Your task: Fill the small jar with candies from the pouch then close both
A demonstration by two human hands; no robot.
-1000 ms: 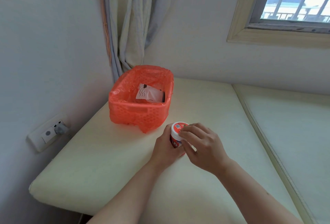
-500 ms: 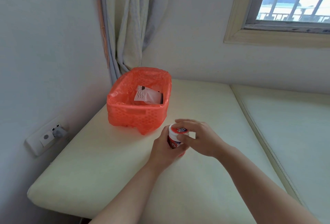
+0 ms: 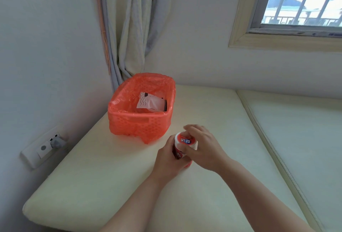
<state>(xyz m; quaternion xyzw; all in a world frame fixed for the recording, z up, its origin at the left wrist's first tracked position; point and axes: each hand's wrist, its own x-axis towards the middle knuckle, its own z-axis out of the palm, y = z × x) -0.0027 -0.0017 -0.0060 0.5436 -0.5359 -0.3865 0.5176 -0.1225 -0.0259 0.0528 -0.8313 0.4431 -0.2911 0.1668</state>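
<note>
A small red and white jar [image 3: 180, 153] stands on the cream cushion [image 3: 114, 185], a little in front of the orange basket. My left hand [image 3: 167, 161] wraps around the jar's body from the left. My right hand [image 3: 204, 148] grips its white and red lid [image 3: 185, 141] from the right, fingers curled over the rim. The lid sits on the jar. A clear pouch with white print [image 3: 150, 102] lies inside the basket, apart from both hands.
The orange basket [image 3: 140, 120], lined with an orange plastic bag, sits at the back left near a curtain [image 3: 129, 28]. A wall socket [image 3: 46, 146] is on the left wall. A second cushion [image 3: 299, 139] adjoins on the right, under a window.
My right hand has shifted around the lid, from covering its right edge to gripping it with fingers over the far rim. The jar and left hand stay in place.
</note>
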